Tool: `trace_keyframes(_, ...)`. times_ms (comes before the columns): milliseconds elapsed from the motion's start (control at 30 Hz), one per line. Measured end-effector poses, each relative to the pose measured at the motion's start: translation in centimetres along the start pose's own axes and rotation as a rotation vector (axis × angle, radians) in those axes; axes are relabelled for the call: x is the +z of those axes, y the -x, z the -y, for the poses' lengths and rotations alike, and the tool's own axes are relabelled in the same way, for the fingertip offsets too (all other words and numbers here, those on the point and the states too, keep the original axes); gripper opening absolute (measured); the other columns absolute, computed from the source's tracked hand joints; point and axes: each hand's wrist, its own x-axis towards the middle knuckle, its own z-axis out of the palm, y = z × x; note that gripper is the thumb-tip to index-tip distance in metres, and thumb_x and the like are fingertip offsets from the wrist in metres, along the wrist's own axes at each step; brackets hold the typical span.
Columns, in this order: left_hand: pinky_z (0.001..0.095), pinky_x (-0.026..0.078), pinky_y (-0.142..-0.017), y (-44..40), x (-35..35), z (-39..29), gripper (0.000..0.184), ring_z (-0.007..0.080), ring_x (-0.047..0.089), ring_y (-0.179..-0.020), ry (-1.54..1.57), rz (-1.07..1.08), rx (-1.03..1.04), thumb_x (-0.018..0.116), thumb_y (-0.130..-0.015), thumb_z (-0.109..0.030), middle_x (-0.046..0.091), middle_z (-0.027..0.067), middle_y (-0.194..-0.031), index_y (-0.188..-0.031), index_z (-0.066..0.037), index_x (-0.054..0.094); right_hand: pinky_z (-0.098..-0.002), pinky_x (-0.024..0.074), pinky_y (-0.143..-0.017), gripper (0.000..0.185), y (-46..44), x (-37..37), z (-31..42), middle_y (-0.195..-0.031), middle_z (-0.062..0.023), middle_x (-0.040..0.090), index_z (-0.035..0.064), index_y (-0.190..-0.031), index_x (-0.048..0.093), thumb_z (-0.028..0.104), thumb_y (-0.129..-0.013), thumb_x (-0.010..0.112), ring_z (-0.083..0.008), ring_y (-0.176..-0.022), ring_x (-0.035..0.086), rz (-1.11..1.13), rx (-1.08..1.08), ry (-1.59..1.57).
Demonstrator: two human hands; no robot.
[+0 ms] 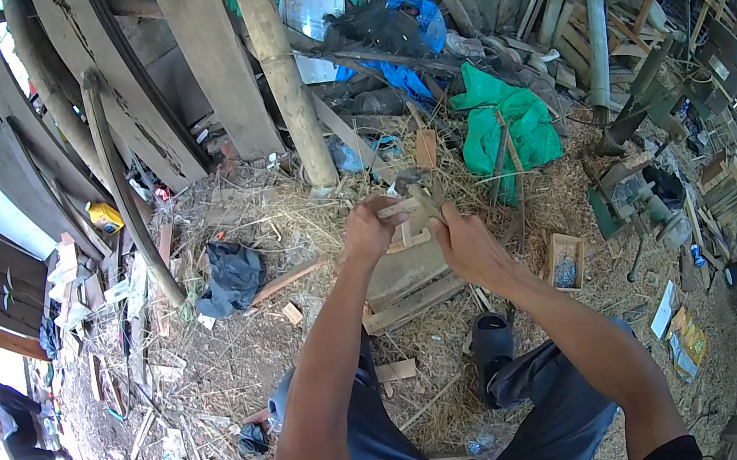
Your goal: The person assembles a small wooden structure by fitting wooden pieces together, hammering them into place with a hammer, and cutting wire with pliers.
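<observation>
My left hand [370, 227] is closed on the left end of a small pale wooden strip [399, 208]. My right hand [467, 242] is closed round a brownish tool or piece of wood [429, 203], which meets the strip's right end; its exact kind is too small to tell. Both hands are close together over a low wooden block or stool [408, 277], in front of my knees. Another short pale piece stands upright just below the strip, above the block's top.
A wooden box of nails [566, 261] lies right of the block. Green cloth [507, 122] and a bamboo post [281, 78] stand beyond. A black bag [232, 276] is at left. One person sits far right; another is far left. Wood scraps litter the ground.
</observation>
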Motion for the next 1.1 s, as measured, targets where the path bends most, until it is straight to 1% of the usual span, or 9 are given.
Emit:
trace_keyframes(167,0.0357,0.051,-0.070,-0.4,0.5,0.2,0.034,0.0259,0.067,-0.081,0.045,-0.003,0.007,0.080,-0.070,-0.024,0.066,0.0091,-0.092,-0.094,-0.003,0.068,-0.0532,0.0445,-0.054,0.023,-0.2,0.9,-1.8,-0.060,-0.0291,0.056,-0.0036,-0.102,0.043,0.018,-0.094,0.045,-0.0480,-0.060,0.057,0.045,-0.032,0.101)
trace_keyframes(267,0.0366,0.051,-0.072,0.1,-0.1,-1.2,0.034,0.0272,0.066,-0.084,-0.087,-0.007,0.007,0.080,-0.070,-0.025,0.066,0.0101,-0.095,-0.093,-0.003,0.068,-0.0545,0.0443,-0.055,0.024,-0.6,1.4,-2.4,-0.062,-0.0295,0.056,-0.0029,-0.105,0.042,0.018,-0.093,0.046,-0.0480,-0.060,0.057,-0.036,-0.043,0.133)
trace_keyframes(367,0.0363,0.052,-0.073,0.0,-0.2,-1.1,0.036,0.0275,0.066,-0.084,-0.038,-0.016,-0.056,0.080,-0.069,-0.025,0.067,0.0106,-0.096,-0.095,-0.003,0.067,-0.0554,0.0442,-0.056,0.023,-0.3,0.4,-0.4,-0.064,-0.0299,0.057,-0.0021,-0.103,0.043,0.018,-0.093,0.046,-0.0485,-0.062,0.058,0.011,0.023,0.056)
trace_keyframes(433,0.0361,0.052,-0.075,0.0,0.0,-0.5,0.038,0.0274,0.066,-0.085,-0.113,-0.026,0.066,0.079,-0.070,-0.026,0.069,0.0101,-0.092,-0.098,-0.004,0.066,-0.0557,0.0442,-0.057,0.022,0.1,0.2,0.6,-0.065,-0.0299,0.057,-0.0030,-0.098,0.043,0.018,-0.093,0.046,-0.0488,-0.064,0.058,-0.035,-0.021,-0.025)
trace_keyframes(667,0.0372,0.053,-0.074,-0.2,0.7,0.0,0.042,0.0281,0.067,-0.083,0.027,0.029,-0.042,0.079,-0.071,-0.027,0.067,0.0155,-0.100,-0.102,-0.003,0.065,-0.0541,0.0426,-0.057,0.021,-0.4,1.2,-0.8,-0.066,-0.0318,0.056,-0.0043,-0.095,0.043,0.016,-0.093,0.047,-0.0497,-0.065,0.057,0.040,0.047,0.057)
trace_keyframes(767,0.0351,0.053,-0.072,0.7,-0.4,-1.3,0.039,0.0276,0.067,-0.080,-0.156,-0.058,0.025,0.078,-0.072,-0.025,0.066,0.0161,-0.099,-0.102,-0.002,0.065,-0.0525,0.0435,-0.057,0.023,-0.7,0.8,0.1,-0.067,-0.0322,0.056,-0.0049,-0.094,0.043,0.017,-0.093,0.048,-0.0501,-0.065,0.056,-0.001,0.019,-0.094)
trace_keyframes(967,0.0322,0.051,-0.070,-1.0,-0.7,-1.4,0.037,0.0217,0.065,-0.078,0.046,0.060,0.078,0.076,-0.075,-0.025,0.066,0.0131,-0.091,-0.101,-0.001,0.067,-0.0492,0.0454,-0.062,0.028,-2.3,-2.4,-1.4,-0.073,-0.0293,0.058,-0.0042,-0.095,0.046,0.016,-0.085,0.062,-0.0475,-0.074,0.059,-0.162,-0.119,-0.046)
trace_keyframes(1033,0.0318,0.050,-0.070,-1.3,-2.3,-3.8,0.038,0.0187,0.064,-0.079,0.110,0.265,0.057,0.076,-0.076,-0.026,0.066,0.0117,-0.091,-0.104,-0.001,0.066,-0.0474,0.0459,-0.069,0.033,-2.0,-2.9,-2.1,-0.084,-0.0262,0.060,-0.0026,-0.100,0.048,0.013,-0.079,0.068,-0.0427,-0.083,0.060,-0.401,-0.314,0.066)
trace_keyframes(1100,0.0316,0.050,-0.071,-1.3,-3.6,-6.6,0.035,0.0174,0.063,-0.081,0.181,0.318,0.074,0.075,-0.078,-0.024,0.066,0.0102,-0.090,-0.104,-0.001,0.067,-0.0465,0.0458,-0.071,0.034,-2.2,-3.4,-2.7,-0.089,-0.0239,0.061,-0.0023,-0.101,0.049,0.013,-0.078,0.069,-0.0409,-0.086,0.059,-0.304,-0.274,-0.061)
